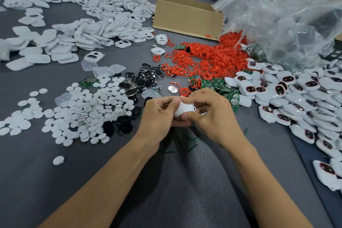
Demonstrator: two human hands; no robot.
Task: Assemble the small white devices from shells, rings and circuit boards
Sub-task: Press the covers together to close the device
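With my left hand point(159, 116) and right hand point(212, 114) both pinching the small white shell point(185, 108) held between them, I reckon uneven thumb pressure could skew its halves or flick it toward the red rings point(203, 61) beyond my fingers.

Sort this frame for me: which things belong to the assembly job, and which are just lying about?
Job in hand: white shell gripped by left hand and right hand; red rings; green circuit boards; loose shells; finished devices.
Lying about: cardboard box; clear plastic bag; white discs and black pieces, possibly parts too.
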